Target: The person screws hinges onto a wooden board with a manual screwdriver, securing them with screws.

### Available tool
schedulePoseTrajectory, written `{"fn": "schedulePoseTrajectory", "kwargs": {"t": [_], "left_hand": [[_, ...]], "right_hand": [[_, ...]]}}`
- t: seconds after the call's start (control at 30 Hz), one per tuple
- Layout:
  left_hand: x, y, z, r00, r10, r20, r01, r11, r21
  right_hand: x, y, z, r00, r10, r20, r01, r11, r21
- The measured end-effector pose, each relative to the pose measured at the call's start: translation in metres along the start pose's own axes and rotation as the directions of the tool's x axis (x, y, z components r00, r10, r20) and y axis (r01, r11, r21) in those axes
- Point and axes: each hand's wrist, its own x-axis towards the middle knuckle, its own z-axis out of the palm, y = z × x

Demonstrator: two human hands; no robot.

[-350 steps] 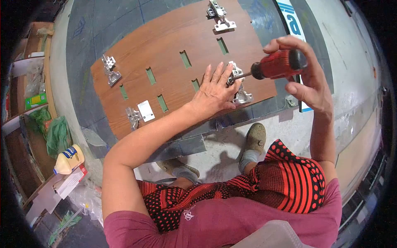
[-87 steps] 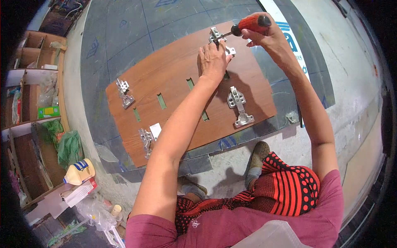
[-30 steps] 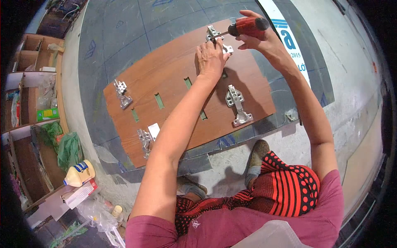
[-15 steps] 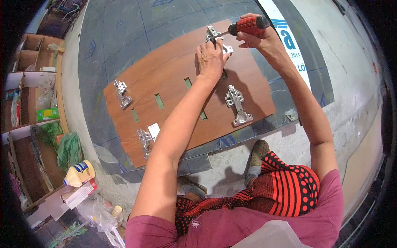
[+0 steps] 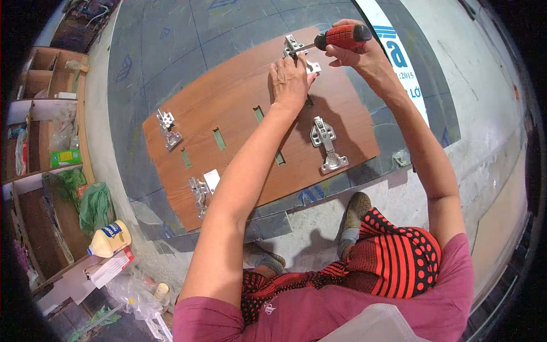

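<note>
My right hand [image 5: 362, 54] is wrapped round the red and black handle of a screwdriver [image 5: 343, 36], whose shaft points left to the metal hinge [image 5: 294, 45] at the top of the brown wooden panel [image 5: 239, 85]. My left hand [image 5: 290, 82] rests on the panel against that hinge, its fingertips close to the screwdriver's tip; what they pinch, if anything, is hidden. Another hinge [image 5: 326, 145] lies at the panel's right part. Two more hinges, one at the left edge [image 5: 168, 130] and one lower left [image 5: 199, 196], sit beside a small white piece [image 5: 212, 180].
The panel lies on a dark sheet [image 5: 154, 68] with a white lettered strip [image 5: 399, 62] on its right. At the left stand wooden compartments [image 5: 83, 131] with bags and a green box [image 5: 65, 158]. A glue bottle [image 5: 110, 239] is below; my foot [image 5: 355, 212] is near the sheet's edge.
The screwdriver handle has turned slightly in my right hand, and the fingers round it have shifted a little. My left hand has stayed in place.
</note>
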Motion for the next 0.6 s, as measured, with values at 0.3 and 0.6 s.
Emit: {"fn": "schedulePoseTrajectory", "kwargs": {"t": [0.3,0.6], "left_hand": [[-0.0001,-0.0006,0.0001,1.000,0.011,-0.017,-0.011,1.000,0.006],[-0.0009,-0.0001,-0.0022,1.000,0.017,-0.018,-0.017,1.000,0.020]], "right_hand": [[-0.0002,0.0026,-0.0022,0.999,0.031,0.008,-0.031,1.000,-0.003],[-0.0042,0.0006,-0.0014,0.998,0.007,0.059,-0.012,0.996,0.093]]}}
